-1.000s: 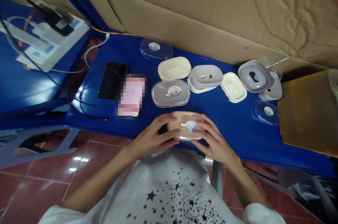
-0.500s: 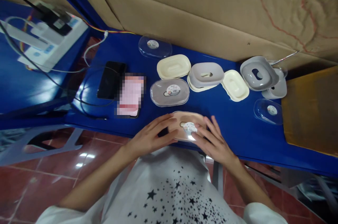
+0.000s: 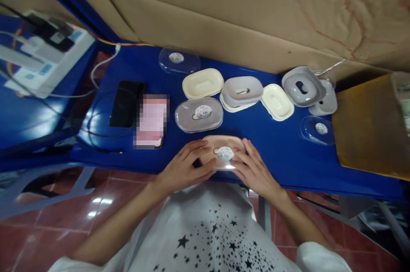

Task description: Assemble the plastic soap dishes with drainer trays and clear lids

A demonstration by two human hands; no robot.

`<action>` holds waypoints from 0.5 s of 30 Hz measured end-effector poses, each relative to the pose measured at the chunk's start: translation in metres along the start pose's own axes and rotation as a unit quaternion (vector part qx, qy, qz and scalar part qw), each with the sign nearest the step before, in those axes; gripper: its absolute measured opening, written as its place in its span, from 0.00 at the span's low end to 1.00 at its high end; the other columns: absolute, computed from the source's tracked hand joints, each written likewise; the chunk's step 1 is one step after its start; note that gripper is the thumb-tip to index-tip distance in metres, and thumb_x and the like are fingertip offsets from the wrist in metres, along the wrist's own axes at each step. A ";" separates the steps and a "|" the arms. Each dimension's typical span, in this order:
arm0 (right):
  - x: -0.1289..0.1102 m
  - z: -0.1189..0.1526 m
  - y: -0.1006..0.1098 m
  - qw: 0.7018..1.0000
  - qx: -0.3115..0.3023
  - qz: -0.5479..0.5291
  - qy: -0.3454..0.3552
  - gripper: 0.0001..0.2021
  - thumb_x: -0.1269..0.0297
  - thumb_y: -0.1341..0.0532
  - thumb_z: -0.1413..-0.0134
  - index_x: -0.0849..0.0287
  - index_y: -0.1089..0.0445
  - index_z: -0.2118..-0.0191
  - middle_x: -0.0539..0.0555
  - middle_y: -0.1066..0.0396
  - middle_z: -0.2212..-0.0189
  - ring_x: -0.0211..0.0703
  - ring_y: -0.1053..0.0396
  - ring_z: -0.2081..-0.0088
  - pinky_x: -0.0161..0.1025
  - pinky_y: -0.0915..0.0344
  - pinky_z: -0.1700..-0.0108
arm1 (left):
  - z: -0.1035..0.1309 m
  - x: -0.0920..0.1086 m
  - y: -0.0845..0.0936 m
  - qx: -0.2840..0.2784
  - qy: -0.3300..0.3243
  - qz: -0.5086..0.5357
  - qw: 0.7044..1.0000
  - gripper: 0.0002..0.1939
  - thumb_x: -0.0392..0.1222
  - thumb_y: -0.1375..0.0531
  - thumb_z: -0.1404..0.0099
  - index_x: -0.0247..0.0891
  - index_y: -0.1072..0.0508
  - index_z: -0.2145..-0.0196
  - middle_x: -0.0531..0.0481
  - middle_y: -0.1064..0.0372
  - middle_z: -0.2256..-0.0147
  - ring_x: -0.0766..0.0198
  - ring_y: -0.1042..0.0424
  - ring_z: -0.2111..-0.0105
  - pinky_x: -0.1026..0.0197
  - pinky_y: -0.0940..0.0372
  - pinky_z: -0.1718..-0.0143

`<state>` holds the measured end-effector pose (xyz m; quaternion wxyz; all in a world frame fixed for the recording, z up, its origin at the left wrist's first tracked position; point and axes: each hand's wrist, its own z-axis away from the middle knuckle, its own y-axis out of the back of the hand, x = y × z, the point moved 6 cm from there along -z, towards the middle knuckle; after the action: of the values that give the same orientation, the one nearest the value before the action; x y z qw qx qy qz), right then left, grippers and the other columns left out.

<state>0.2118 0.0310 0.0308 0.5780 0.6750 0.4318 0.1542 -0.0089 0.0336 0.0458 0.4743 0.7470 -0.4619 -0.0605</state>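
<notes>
A peach oval box (image 3: 208, 151) with a clear, stickered lid lies at the blue table's front edge. My left hand (image 3: 188, 163) grips its left end, and my right hand (image 3: 254, 167) holds its right end, fingers over the lid. Just behind is a grey-lilac box (image 3: 187, 120) under a clear lid with a sticker. Farther back are a cream tray (image 3: 203, 83), a lilac dish (image 3: 242, 89) resting on another cream piece, and a second cream tray (image 3: 278, 102). The undersides of both palms are hidden.
Grey dishes (image 3: 303, 86), a clear lid (image 3: 317, 130) and a brown carton (image 3: 368, 127) are on the right. Another clear lid (image 3: 179, 60) lies at the back. Leftward are a black phone (image 3: 126, 103), a blurred-out phone (image 3: 152, 120), cables and a power strip (image 3: 60, 71).
The view has shifted slightly, moving the table items left in the picture. My right hand's fingers have closed in on the peach box's right end.
</notes>
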 end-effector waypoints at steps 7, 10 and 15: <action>0.041 -0.002 0.033 0.997 0.004 0.035 -0.073 0.27 0.51 0.35 0.29 0.48 0.36 0.30 0.59 0.41 0.25 0.60 0.59 0.19 0.71 0.48 0.23 | 0.008 -0.011 -0.004 0.033 0.086 -0.038 0.995 0.19 0.39 0.27 0.34 0.44 0.24 0.47 0.42 0.30 0.45 0.45 0.26 0.40 0.46 0.22 0.45; 0.110 0.048 0.081 0.953 0.075 0.127 -0.266 0.33 0.53 0.37 0.27 0.48 0.45 0.23 0.63 0.49 0.22 0.66 0.55 0.20 0.75 0.48 0.25 | 0.003 -0.012 -0.002 0.052 0.109 -0.053 0.991 0.21 0.38 0.26 0.34 0.44 0.24 0.46 0.41 0.31 0.44 0.43 0.27 0.40 0.42 0.24 0.43; 0.153 0.122 0.110 0.894 0.094 0.208 -0.385 0.29 0.52 0.40 0.25 0.49 0.41 0.25 0.68 0.34 0.30 0.76 0.40 0.28 0.84 0.50 0.31 | -0.014 0.020 0.001 0.103 0.069 -0.047 0.991 0.17 0.32 0.28 0.35 0.46 0.22 0.52 0.44 0.31 0.45 0.49 0.27 0.44 0.31 0.40 0.29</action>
<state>0.4318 0.0729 0.0523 0.5874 0.8073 0.0382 -0.0421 0.0091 0.0276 0.0610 0.4224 0.8149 -0.3964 0.0172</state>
